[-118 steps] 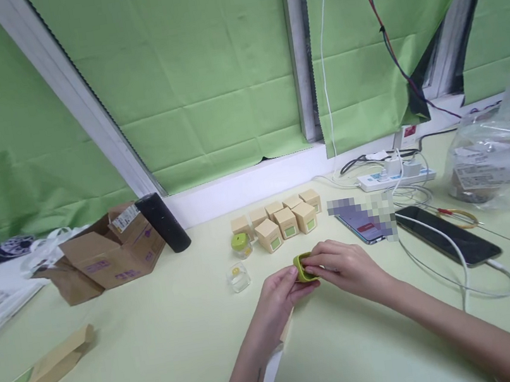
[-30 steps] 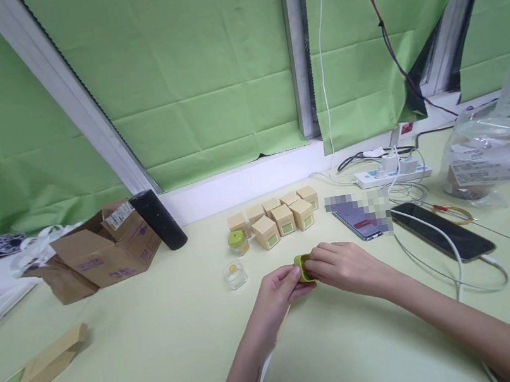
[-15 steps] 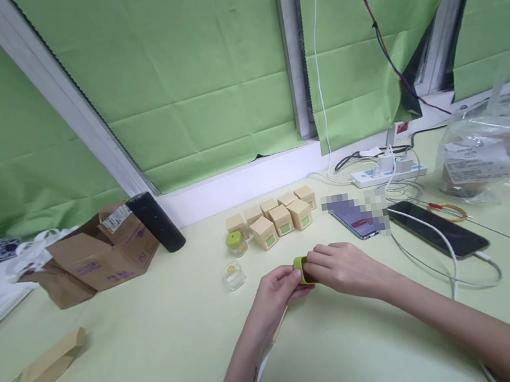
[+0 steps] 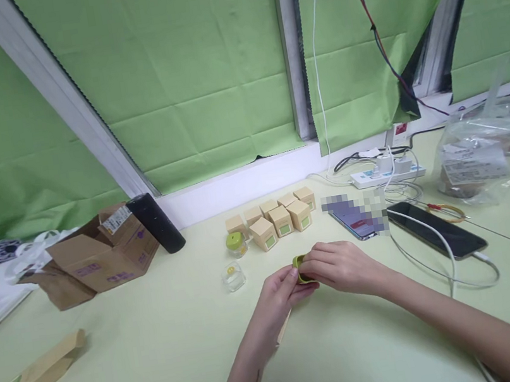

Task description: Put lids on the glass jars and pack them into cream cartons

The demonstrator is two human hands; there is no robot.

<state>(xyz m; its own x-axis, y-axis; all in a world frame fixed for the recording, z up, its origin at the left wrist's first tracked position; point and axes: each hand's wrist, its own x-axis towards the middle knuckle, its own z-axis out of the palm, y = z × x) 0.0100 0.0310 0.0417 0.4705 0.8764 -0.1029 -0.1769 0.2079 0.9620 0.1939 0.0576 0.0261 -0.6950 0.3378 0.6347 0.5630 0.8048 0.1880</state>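
Left hand (image 4: 280, 288): closed around the green cap, thumb on its near side, other fingers below it.
Right hand (image 4: 343, 267): fingers bent together at the mouth of the cap; their tips are hidden, so whether they pinch anything cannot be told.
Green cap (image 4: 299, 262): held above the table (image 4: 175, 362), between the two sets of fingers, mouth turned toward the right fingers.
Change noted: against half a second ago, the right fingers lie slightly further across the mouth, and the cap's upper rim appears a little more tipped. The left grip is unaltered.
Bearing on the work: in the inspector's judgement, handling inside the cap is in hand and unfinished; a steady left grip matters most.
Clear container (image 4: 234, 277): standing uncapped, near the left fingers, beyond and to their left; unmoved.
Green-lidded container (image 4: 236, 245): farther beyond the left fingers, its lid on.
Small cartons (image 4: 281, 220): grouped beyond both hands' fingers, also unmoved.
Tan piece (image 4: 284, 329): behind the left fingers, partly covered by the forearm; what it is cannot be told.
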